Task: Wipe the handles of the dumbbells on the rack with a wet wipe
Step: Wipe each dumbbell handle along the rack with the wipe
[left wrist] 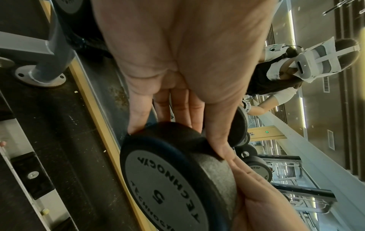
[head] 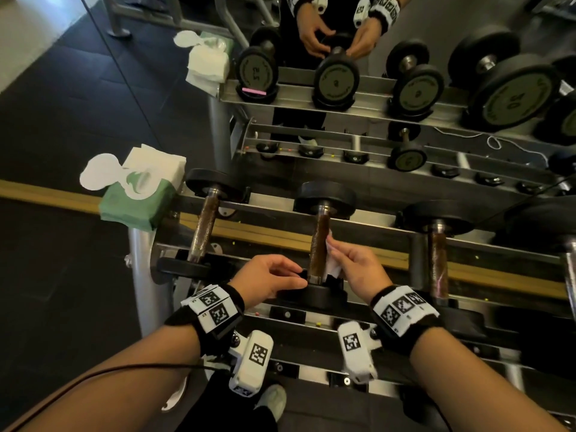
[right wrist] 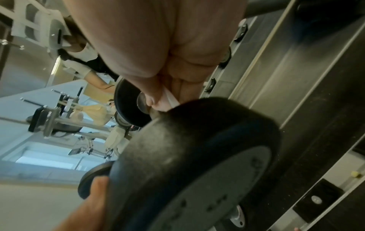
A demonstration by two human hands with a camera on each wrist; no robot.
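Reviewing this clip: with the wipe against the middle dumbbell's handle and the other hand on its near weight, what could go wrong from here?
1. The right hand only pinches the wet wipe at the side of the handle, so the far side may go unwiped.
2. The left hand holds the near weight head only lightly; the dumbbell could roll in its cradle.
3. The wipe pack sits at the rack's corner and could get knocked off.

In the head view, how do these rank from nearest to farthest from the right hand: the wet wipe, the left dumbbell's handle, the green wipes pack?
Measured from the right hand:
1. Wet wipe: pinched in its fingers, against the middle dumbbell's handle.
2. Left dumbbell's handle: further left, past the left hand.
3. Green wipes pack: on the rack's far-left end.
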